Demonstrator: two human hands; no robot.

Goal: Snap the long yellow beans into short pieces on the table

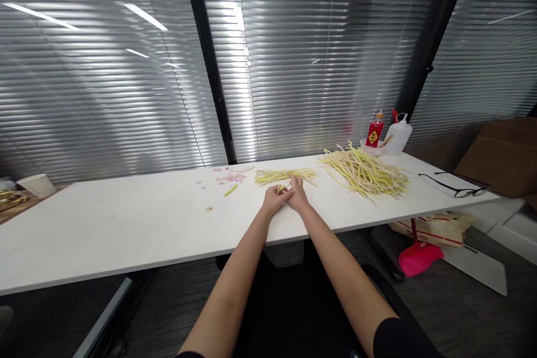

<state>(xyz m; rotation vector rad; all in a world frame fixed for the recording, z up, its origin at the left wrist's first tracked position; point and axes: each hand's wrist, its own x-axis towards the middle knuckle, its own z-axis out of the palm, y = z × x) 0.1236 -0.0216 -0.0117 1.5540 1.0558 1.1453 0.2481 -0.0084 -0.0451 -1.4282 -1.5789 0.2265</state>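
My left hand (pixel 274 200) is closed around a small bundle of yellow-green stalks (pixel 281 189) over the white table. Right against it, my right hand (pixel 298 196) has its fingers bent at the same bundle; what the fingertips grip is too small to make out. Just beyond both hands lies a flat row of long, thin yellow-green stalks (pixel 264 177). To the left is a short separate yellow-green bundle (pixel 230 190), close to scattered small pink bits (pixel 235 177). A large loose pile of the same stalks (pixel 367 172) rests to the right.
On the white table (pixel 138 224) stand a red bottle (pixel 375 131) and a white squeeze bottle (pixel 398 137) at the back right. Black-framed glasses (pixel 464 192) lie near the right end. Window blinds (pixel 293 67) rise behind; a cardboard box (pixel 499 154) sits at right.
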